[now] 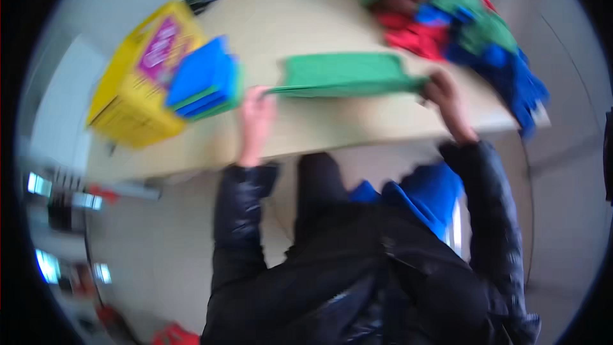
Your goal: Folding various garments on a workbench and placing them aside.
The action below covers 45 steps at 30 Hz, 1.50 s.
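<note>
On table [306, 131] | green cloth [341, 73] folded flat | left hand [257, 115], right hand [445, 92] pinching ends

Green cloth [341, 74]; yellow box [131, 83], pink label; blue-green folded stack [205, 80]; red, blue, green pile [460, 19]; beige table [300, 19].

One green cloth [341, 75] lies spread between two hands, one stack of folded blue and green cloths [204, 81], one yellow box [137, 76], one heap of loose cloths [460, 25] (too jumbled to count).
</note>
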Available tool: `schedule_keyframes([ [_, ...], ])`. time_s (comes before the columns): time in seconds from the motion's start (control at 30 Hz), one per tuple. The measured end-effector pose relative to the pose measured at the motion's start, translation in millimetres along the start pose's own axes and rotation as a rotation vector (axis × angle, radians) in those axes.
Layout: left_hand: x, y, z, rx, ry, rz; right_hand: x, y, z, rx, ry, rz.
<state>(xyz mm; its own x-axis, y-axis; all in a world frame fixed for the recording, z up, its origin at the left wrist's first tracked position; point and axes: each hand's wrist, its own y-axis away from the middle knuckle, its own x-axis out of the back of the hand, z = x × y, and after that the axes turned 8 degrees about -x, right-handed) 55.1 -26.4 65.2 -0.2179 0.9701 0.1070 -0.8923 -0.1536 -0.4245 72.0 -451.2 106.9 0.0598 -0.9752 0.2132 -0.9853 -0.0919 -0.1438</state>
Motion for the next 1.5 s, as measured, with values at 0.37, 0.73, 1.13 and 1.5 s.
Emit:
schedule_keyframes([
  [0.37, -2.3, 5.0, 11.1, -0.299, -0.241, 0.086, 0.4, 13.1, 43.0, 0.096, 0.184, -0.146],
  [0.73, 3.4, -26.8, 54.6, -0.568, -0.366, 0.08, 60.2, -35.2, 26.2, 0.2, 0.134, -0.058],
  [1.13, 15.2, -61.3, 201.6, -0.891, -0.307, 0.11, 111.6, -36.2, -92.2, 0.332, 0.399, 0.088],
  [1.5, 25.5, -62.9, 185.5, -0.669, -0.337, 0.029, 88.0, -2.8, -124.8, 0.248, 0.278, 0.146],
])
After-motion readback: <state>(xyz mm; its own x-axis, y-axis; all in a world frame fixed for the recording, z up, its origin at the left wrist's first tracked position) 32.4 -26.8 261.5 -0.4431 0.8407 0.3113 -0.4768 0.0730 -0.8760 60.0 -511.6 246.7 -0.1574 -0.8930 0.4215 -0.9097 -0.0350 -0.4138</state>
